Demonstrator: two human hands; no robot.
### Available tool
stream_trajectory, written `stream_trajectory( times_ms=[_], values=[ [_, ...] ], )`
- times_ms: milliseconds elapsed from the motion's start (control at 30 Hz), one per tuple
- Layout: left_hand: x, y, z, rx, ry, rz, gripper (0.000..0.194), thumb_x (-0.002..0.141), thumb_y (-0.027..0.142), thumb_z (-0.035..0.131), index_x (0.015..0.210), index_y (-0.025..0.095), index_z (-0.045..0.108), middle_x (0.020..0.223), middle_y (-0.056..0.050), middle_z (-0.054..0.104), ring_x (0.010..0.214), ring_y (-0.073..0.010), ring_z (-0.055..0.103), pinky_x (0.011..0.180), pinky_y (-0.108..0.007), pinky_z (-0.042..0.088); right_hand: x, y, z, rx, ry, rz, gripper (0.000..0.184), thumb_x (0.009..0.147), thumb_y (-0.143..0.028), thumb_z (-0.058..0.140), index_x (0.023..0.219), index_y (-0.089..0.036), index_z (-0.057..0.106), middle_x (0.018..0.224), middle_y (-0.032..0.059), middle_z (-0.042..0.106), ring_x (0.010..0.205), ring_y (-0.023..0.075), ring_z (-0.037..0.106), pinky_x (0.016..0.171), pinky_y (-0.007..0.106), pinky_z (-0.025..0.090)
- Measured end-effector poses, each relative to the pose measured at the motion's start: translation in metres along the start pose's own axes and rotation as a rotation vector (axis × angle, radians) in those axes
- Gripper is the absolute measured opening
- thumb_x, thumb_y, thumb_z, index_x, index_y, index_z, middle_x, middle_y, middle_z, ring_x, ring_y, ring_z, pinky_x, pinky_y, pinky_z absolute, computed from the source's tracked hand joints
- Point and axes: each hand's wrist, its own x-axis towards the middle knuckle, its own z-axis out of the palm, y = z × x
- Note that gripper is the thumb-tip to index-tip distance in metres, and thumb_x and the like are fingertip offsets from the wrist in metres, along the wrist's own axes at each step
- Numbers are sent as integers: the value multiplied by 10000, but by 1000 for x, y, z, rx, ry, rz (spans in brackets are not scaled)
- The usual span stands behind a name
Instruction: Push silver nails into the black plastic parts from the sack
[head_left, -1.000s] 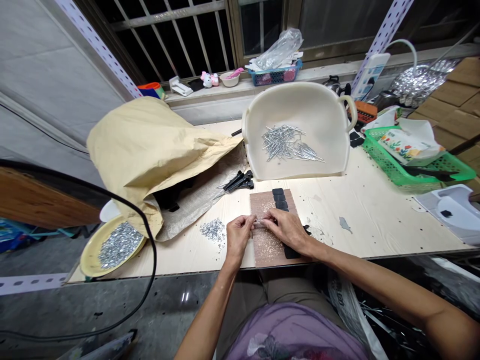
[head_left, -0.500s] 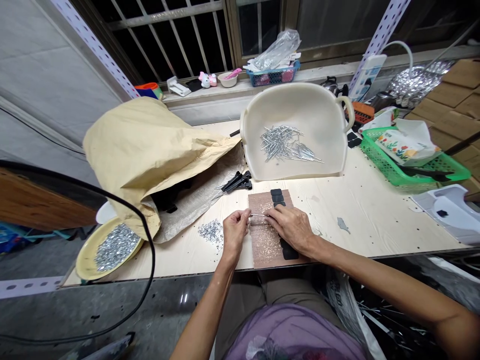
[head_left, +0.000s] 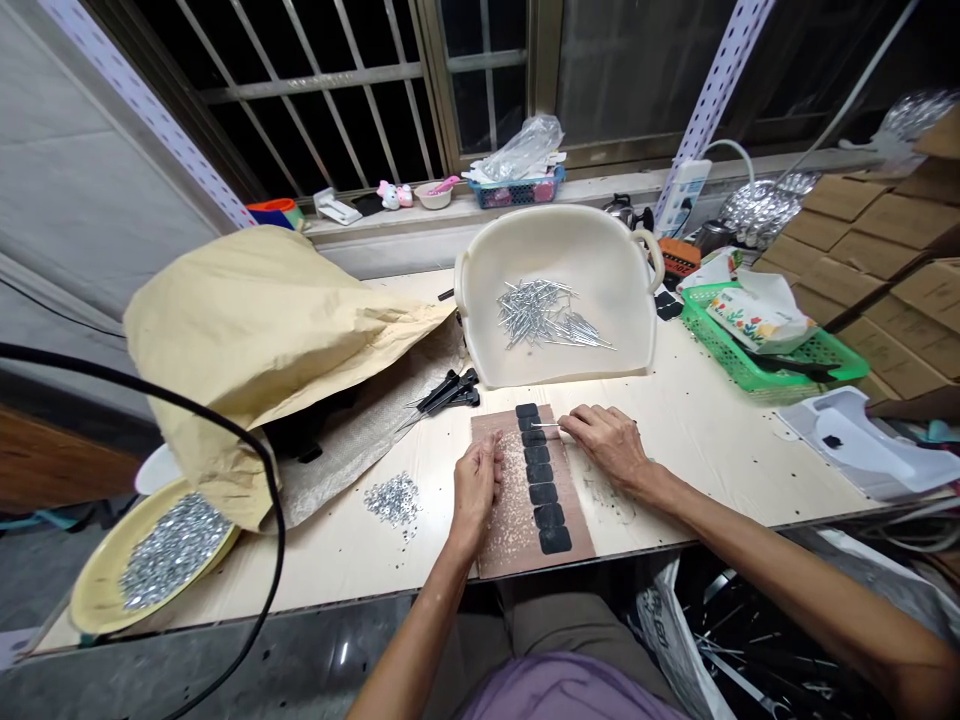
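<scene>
My right hand point(head_left: 606, 445) pinches a thin metal pin point(head_left: 547, 425) that points left over the upper part of a brown board point(head_left: 510, 560). A column of black rounded pads point(head_left: 544, 494) lies along the board, below the pin. By the board's left edge, my left hand point(head_left: 474, 485) is closed with its fingertips together; anything between them is hidden or too small to make out. Left of that hand, a small heap of tiny metal pieces point(head_left: 392, 499) rests on the table. Black-handled pointed tools point(head_left: 444, 395) lie just beyond the board.
A whitish plastic basin point(head_left: 480, 365) with many metal pins stands at the back. To the left are a large paper sack point(head_left: 247, 310) and a yellow bowl point(head_left: 88, 595) of metal pieces. A green basket point(head_left: 750, 378) sits right; a black cable point(head_left: 281, 510) hangs in front left.
My right hand has moved right with the pin, away from my left hand, uncovering the pads. My left hand no longer touches the pin. The camera view has shifted.
</scene>
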Motion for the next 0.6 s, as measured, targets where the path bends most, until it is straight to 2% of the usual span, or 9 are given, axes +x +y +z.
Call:
stream_trajectory(
  times_ms=[67,133,200,267,400,600],
  values=[
    [2,-3,-1,157,43,101,478,823,546,465,983,148,675,688,-17,585,512,-105,505,479,-229,405,2,12,7,-42,-26,-8,179,908,-174,453,926,-233,621,878,22,625,759,141,484,623,280,225],
    [3,-5,1,298,66,218,402,852,484,457,903,166,698,793,-52,640,696,-161,593,652,-278,470,4,21,15,-60,-51,-21,181,908,-171,449,932,-234,617,882,23,622,748,138,485,610,278,218],
    [4,-6,4,401,63,311,348,879,419,441,937,188,695,941,-72,661,888,-199,604,814,-324,458,7,28,22,-52,-70,-40,185,913,-180,438,949,-234,612,896,30,617,744,134,487,603,274,216],
    [4,-8,7,475,64,361,324,894,370,428,1022,199,672,1036,-79,649,980,-211,587,889,-353,433,10,34,29,-35,-85,-67,195,917,-179,425,967,-234,605,907,36,612,732,129,487,598,269,216],
    [5,-11,12,582,88,385,323,904,334,413,1076,189,646,1031,-88,640,963,-214,593,870,-358,449,18,43,36,-37,-98,-124,209,912,-147,406,971,-233,588,889,37,603,694,122,473,588,267,215],
    [5,-10,14,644,100,393,324,908,322,406,1078,176,639,990,-92,633,929,-215,598,828,-348,464,20,45,34,-53,-69,-185,205,918,-139,393,958,-221,577,866,37,598,671,119,453,588,273,217]
  ],
)
